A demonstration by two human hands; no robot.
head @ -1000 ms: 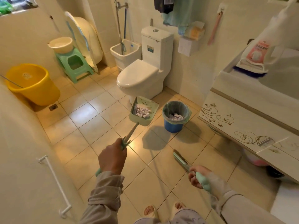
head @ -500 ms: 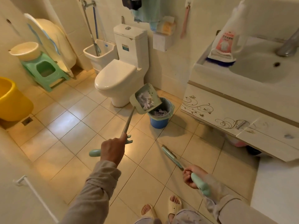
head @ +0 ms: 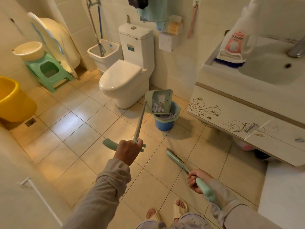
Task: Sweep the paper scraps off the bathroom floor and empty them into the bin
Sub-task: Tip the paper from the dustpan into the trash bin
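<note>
left hand [head: 127,152] was wrapped round the long dustpan [head: 159,101] handle, tipping it steep over the blue bin [head: 165,121] so the paper scraps [head: 156,109] could slide in, while right hand [head: 196,180] gripped the brush [head: 177,160] low and aside, out of the way

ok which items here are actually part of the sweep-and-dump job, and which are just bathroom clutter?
In the job:
- dustpan, tipped over the bin, held by left hand
- paper scraps in the pan
- blue bin
- broom, in right hand

Just there:
- toilet
- yellow bucket
- green stool
- basin on the stool
- sink cabinet
</note>
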